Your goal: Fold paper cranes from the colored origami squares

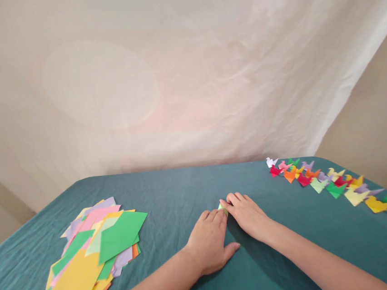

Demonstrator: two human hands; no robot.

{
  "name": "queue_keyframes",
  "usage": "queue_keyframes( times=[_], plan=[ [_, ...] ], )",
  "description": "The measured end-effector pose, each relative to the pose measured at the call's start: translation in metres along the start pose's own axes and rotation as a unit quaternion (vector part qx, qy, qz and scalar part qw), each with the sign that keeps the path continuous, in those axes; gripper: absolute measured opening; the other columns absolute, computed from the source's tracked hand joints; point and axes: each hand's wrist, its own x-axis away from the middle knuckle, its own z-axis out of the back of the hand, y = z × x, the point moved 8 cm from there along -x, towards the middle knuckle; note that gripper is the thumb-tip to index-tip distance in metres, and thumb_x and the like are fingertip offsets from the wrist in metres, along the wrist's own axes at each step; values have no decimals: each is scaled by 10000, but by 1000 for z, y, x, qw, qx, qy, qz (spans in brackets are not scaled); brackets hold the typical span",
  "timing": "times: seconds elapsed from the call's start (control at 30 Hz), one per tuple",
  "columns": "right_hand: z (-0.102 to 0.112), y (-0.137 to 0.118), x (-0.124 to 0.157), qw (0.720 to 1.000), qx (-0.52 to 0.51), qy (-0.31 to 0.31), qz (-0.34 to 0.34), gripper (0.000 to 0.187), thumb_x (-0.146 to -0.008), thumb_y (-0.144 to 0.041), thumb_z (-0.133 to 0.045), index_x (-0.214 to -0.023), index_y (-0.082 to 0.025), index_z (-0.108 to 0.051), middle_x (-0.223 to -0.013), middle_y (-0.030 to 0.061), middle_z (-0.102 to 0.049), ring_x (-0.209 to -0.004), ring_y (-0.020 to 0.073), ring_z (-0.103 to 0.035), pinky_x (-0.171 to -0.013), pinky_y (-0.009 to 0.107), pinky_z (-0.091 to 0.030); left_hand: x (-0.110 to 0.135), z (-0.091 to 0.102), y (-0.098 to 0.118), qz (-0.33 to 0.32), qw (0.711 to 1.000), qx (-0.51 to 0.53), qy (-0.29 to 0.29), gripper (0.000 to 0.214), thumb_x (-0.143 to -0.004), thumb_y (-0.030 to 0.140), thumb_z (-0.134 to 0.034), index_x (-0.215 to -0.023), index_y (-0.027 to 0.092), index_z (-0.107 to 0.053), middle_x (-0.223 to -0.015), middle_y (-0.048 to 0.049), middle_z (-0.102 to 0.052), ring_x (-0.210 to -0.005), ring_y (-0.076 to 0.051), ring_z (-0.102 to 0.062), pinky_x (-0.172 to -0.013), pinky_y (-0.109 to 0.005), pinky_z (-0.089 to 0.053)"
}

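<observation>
A small piece of pale green folded paper [222, 207] lies on the table at the middle, mostly hidden under my fingers. My left hand [210, 239] rests palm down on its near side, fingers laid against the paper and thumb stretched apart to the right. From the right, my right hand [246, 212] pinches the paper's edge with its thumb and index finger, while the other fingers curl in. The tips of both hands almost meet there. How the paper is folded cannot be made out.
A loose, overlapping pile of coloured paper sheets [79, 272] lies on the left. Along the right side stand several folded paper cranes [337, 188] in rows, in many colours. A dark green cloth [170, 188] covers the table, and a pale curtain [188, 95] hangs behind it.
</observation>
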Motion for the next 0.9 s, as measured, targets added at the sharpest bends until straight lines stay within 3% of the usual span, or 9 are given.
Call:
queue_keyframes(
  times=[0.4, 0.57, 0.9],
  plan=[
    [-8, 14, 5, 992, -123, 2, -1, 482, -874, -62, -405, -1317, -251, -406, -1060, 74, -516, -941, 192, -455, -775, 301, -374, 1, 0, -4, -1, 1000, 7, -4, 660, -843, 565, -350, -1299, 89, -388, -1341, -144, -423, -1215, -277, -384, -1023, -407, -260],
    [-1, 7, 9, 993, -114, -1, 16, 429, -904, -144, -437, -1282, -347, -440, -1066, 55, -517, -962, 198, -458, -781, 314, -375, 1, 2, -4, -3, 1000, 16, -5, 665, -834, 561, -374, -1306, 93, -380, -1341, -144, -423, -1216, -273, -385, -1022, -400, -267],
    [1, 2, 5, 999, -53, 7, -6, 351, -908, -168, -435, -1236, -284, -487, -1028, 52, -540, -935, 202, -480, -744, 311, -376, 3, -3, -3, -3, 1000, 6, -10, 658, -853, 551, -334, -1321, 90, -355, -1378, -148, -377, -1257, -281, -338, -1021, -408, -265]
  ],
)
